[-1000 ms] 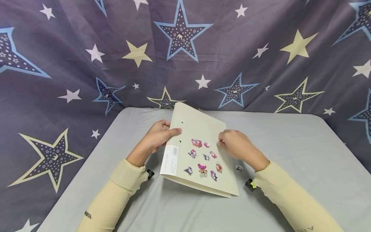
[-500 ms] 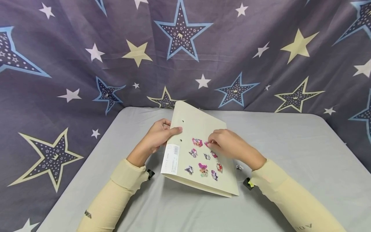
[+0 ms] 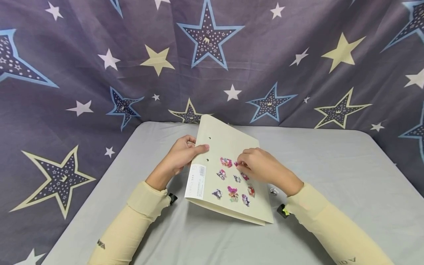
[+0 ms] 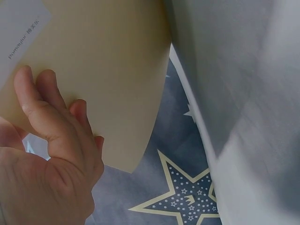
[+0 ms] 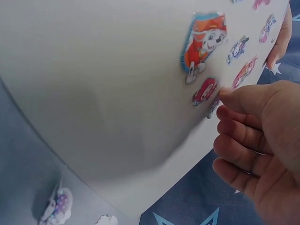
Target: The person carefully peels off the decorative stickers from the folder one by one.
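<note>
In the head view, a cream paper folder [image 3: 228, 140] is held tilted above the bed-like surface. It has a white label [image 3: 196, 181] by its spine and several colourful cartoon stickers [image 3: 233, 193] on its front. My left hand [image 3: 182, 152] grips the spine edge, thumb on the front; the left wrist view shows its other fingers against the back. My right hand [image 3: 260, 163] is over the front, its fingertips at a small pink sticker [image 3: 236, 164] that they partly hide. In the right wrist view, thumb and forefinger appear to pinch that sticker [image 5: 213, 108].
A loose sticker [image 3: 274, 191] lies on the grey sheet [image 3: 331, 176] right of the folder. Behind the sheet hangs a purple-grey curtain [image 3: 265, 48] with printed stars. Small black wrist devices [image 3: 283, 211] sit under both cuffs.
My right hand has moved left from the folder's right edge onto the small pink sticker and stays there. The left hand keeps its grip, and the folder has barely shifted.
</note>
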A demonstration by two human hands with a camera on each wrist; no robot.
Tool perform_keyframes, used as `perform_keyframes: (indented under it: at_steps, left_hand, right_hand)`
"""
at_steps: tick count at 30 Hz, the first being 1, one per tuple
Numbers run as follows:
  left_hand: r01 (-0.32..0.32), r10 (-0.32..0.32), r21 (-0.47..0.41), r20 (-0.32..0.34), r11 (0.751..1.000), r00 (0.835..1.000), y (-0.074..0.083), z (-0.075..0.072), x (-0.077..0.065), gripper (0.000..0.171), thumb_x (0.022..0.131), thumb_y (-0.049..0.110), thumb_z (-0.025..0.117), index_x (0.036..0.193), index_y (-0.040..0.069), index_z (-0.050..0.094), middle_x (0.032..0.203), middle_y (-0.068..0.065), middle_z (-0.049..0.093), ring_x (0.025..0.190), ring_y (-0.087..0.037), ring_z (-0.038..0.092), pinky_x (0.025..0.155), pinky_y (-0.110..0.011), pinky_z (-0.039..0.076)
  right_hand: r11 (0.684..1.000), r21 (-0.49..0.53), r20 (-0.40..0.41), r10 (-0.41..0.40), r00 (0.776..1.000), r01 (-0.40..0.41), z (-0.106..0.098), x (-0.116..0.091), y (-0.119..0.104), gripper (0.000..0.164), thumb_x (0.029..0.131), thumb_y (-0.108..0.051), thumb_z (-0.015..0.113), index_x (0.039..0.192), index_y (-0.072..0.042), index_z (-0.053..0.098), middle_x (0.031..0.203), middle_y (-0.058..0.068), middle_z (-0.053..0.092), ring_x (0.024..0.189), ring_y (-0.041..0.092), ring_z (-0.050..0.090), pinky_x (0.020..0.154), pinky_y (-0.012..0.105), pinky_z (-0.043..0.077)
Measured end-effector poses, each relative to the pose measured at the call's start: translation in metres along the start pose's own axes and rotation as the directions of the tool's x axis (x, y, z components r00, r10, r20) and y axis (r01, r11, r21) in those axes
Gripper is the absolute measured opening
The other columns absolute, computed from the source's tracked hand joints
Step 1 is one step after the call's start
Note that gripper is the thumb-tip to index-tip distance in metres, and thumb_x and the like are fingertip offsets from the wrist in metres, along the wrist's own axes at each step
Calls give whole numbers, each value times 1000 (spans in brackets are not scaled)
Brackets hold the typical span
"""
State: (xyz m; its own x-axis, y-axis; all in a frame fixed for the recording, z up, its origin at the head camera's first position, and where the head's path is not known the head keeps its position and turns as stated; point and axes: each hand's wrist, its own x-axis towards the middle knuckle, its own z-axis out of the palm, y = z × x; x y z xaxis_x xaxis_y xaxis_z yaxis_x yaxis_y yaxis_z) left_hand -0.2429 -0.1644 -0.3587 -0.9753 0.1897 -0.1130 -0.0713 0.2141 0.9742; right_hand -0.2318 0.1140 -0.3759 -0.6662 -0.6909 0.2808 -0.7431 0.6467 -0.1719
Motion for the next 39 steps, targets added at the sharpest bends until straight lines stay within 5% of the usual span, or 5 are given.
perform_keyframes:
  at_steps: [14,19,31,39]
  left_hand:
    - [-7,7,-6,-7,1000,1000,0,1,0,42,94,21,73,119,-1,47,85,-14,75,49,-13,63,41,-23,40]
    - [-3,3,22,-12,1000,1000,1,1,0,43,94,23,73,119,1,47,85,-14,74,46,-12,57,40,-23,36]
    - [0,1,33,-13,999,1000,1,1,0,44,94,24,74,118,0,47,84,-13,74,46,-12,57,40,-23,36]
    - [0,0,26,-14,1000,1000,1,0,-1,43,94,24,73,118,0,47,86,-14,74,47,-12,58,40,-24,36]
  right_hand:
    - [986,-162,-48,-36,998,28,4,3,-13,16,95,-10,70,79,-13,68,72,-3,61,62,11,48,69,36,49]
    - [985,-173,-64,-21,998,10,6,4,-15,17,93,-10,68,77,-13,66,71,-4,60,61,11,47,69,37,49]
    - [993,31,-58,117,991,-116,7,7,-10,23,80,-8,67,67,-19,52,63,-7,46,57,9,42,52,26,35]
    - [991,30,-50,136,989,-134,5,8,-7,20,79,-10,67,68,-19,54,63,-6,46,57,11,42,52,27,34]
